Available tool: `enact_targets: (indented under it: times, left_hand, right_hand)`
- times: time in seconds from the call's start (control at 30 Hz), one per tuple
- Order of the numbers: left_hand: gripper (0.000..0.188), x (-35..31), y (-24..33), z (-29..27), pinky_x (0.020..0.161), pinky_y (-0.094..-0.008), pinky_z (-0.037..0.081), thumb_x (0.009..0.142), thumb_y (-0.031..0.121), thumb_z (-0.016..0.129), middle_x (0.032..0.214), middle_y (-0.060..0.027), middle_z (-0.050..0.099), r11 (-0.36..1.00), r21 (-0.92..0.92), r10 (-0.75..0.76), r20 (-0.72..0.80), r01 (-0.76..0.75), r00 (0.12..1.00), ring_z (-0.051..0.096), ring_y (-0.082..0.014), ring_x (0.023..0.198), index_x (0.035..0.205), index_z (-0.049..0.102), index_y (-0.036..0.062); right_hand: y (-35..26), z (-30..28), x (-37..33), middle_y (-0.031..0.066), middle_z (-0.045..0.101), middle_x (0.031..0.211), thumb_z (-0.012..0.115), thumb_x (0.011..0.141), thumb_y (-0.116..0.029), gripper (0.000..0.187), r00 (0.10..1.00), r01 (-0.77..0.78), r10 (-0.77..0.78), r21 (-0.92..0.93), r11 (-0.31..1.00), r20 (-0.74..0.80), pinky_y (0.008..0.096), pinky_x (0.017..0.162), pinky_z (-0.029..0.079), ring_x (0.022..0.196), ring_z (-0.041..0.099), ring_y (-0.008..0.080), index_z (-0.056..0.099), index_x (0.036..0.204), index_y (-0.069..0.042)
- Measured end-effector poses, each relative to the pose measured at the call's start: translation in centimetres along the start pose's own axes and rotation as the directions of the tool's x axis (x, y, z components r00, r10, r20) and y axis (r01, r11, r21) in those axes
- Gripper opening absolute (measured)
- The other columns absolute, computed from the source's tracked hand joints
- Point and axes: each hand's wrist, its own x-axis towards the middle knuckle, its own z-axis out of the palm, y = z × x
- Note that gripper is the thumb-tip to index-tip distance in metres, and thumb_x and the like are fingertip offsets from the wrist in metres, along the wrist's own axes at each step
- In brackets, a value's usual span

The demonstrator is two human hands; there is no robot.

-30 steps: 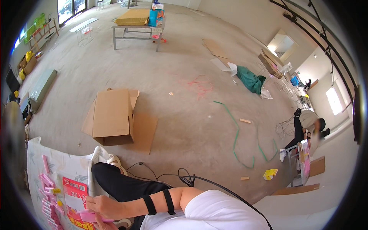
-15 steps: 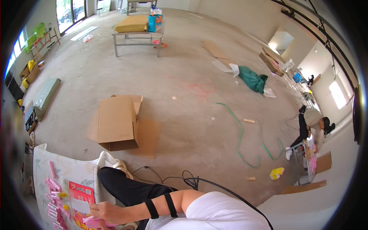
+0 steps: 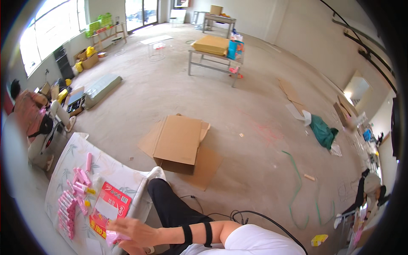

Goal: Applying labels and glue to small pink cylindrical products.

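My right hand (image 3: 138,230) reaches across from the lower right, fingers closed on a glossy pink piece (image 3: 114,238) that looks like thin plastic; its exact kind is unclear. Just beneath, at the lower edge, shows a bit of what seems to be my left hand (image 3: 132,245), fingers mostly hidden. Both are over the near side of a table with a leaf-patterned cloth (image 3: 63,170). Next to the pink piece lies a red and yellow printed package (image 3: 114,195) with a pale panel. Left of it are several small pink tubes (image 3: 67,212), some heaped, and a single one (image 3: 89,161) apart.
Beyond the table an open cardboard box (image 3: 178,140) stands on the concrete floor. A black cable (image 3: 263,216) runs beside my leg (image 3: 170,197). One person (image 3: 36,114) sits at the far left, another (image 3: 374,191) at the right. A metal-framed table (image 3: 212,57) stands farther back.
The view has swung left, so table, box and floor sit farther right in the picture. The person at the left has come into view. My right hand still holds the pink piece.
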Motion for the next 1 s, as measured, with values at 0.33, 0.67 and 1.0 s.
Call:
enact_targets:
  times: [0.33,0.67,1.0]
  left_hand:
    - [0.035,0.3,1.3,5.2,0.092,-0.0337,0.044,0.092,0.021,0.048,0.109,-0.0098,0.056,0.996,-0.079,0.023,-0.064,-0.028,0.998,0.055,-0.0239,0.103,0.12,0.049,0.0006]
    - [0.034,-1.0,-1.9,12.1,0.088,-0.032,0.046,0.09,0.024,0.051,0.106,-0.0108,0.057,0.906,0.407,-0.1,0.471,-0.116,0.876,0.056,-0.0214,0.1,0.115,0.052,0.0011]
    - [0.03,-2.2,7.4,7.8,0.08,-0.0313,0.05,0.086,0.023,0.057,0.1,-0.0128,0.06,0.657,0.673,-0.016,0.463,-0.339,0.886,0.06,-0.019,0.09,0.105,0.056,0.0002]
  right_hand:
    - [3.4,-0.4,-3.2,0.0069,0.057,0.117,0.073,0.077,-0.023,0.067,0.701,-0.676,0.586,0.638,0.368,0.405,0.0289,0.092,0.042,0.105,0.055,0.0147,0.042,0.132,-0.003]
    - [3.5,-3.9,-2.9,-0.0009,0.06,0.074,0.072,0.071,-0.016,0.019,0.65,-0.467,0.758,0.814,0.346,0.05,0.0214,0.063,0.043,0.068,0.053,0.0068,0.063,0.082,-0.002]
    - [3.3,-5.7,-0.3,0.001,0.064,0.083,0.06,0.073,-0.005,0.022,0.669,-0.65,0.683,0.676,0.347,0.293,0.022,0.068,0.046,0.074,0.056,0.0074,0.067,0.093,-0.002]
